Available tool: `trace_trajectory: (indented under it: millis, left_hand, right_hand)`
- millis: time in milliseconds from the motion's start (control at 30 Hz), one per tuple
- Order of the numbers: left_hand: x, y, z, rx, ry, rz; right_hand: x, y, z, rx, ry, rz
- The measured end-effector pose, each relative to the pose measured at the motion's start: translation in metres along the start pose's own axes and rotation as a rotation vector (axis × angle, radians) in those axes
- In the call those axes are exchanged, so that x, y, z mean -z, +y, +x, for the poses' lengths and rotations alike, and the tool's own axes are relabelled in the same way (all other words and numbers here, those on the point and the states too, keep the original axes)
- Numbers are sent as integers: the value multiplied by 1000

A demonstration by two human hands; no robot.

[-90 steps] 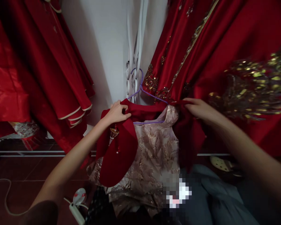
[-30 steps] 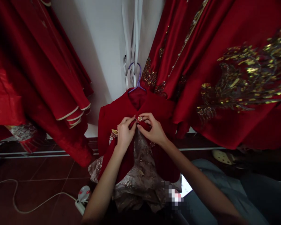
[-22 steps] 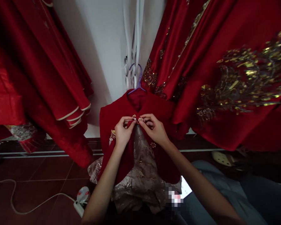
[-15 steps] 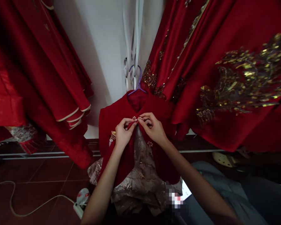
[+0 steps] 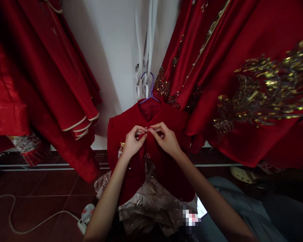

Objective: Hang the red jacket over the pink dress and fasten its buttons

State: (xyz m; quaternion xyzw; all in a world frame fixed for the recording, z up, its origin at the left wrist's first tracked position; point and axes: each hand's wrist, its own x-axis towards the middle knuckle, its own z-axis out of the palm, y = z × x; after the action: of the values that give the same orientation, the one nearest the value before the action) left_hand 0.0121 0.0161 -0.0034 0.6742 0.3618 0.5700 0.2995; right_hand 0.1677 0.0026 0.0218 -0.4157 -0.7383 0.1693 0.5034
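Observation:
A small dark red jacket (image 5: pixel 118 134) hangs on a purple hanger (image 5: pixel 148 90) hooked to a white ornate rack (image 5: pixel 142 50). Under it a beige and gold brocade dress (image 5: pixel 146 205) shows at the hem. My left hand (image 5: pixel 132 141) and my right hand (image 5: pixel 166 139) meet at the jacket's chest. Both pinch the two front edges together at a small pearl clasp (image 5: pixel 147 129). A gold brooch (image 5: pixel 121 148) hangs on the jacket's left side.
Red gowns with cream trim (image 5: pixel 53 84) hang at left. A red gown with gold sequin embroidery (image 5: pixel 255 84) hangs at right. A white power strip and cord (image 5: pixel 83 216) lie on the dark red tiled floor (image 5: pixel 40 188). Grey fabric (image 5: pixel 232 201) lies at lower right.
Three seconds ago my hands held the jacket's shoulders wide apart. They have since come together at the chest, and the jacket front has closed over the brocade dress.

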Motion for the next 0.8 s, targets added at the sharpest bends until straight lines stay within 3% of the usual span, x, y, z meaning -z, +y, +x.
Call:
trace_trajectory:
  millis: [100,267,533,800]
  left_hand:
    - [6,5,3,-68,-85,176]
    - [10,14,7,-163,-123,409]
    - [9,17,11,-224,-188,463]
    - [6,21,6,-256,-189,569]
  right_hand:
    - [1,2,0,-2,-15,-9]
    - [0,5,-2,-27,-4,15]
    - [-1,10,-6,-133,34,229]
    - [-4,18,-5,-142,74,220]
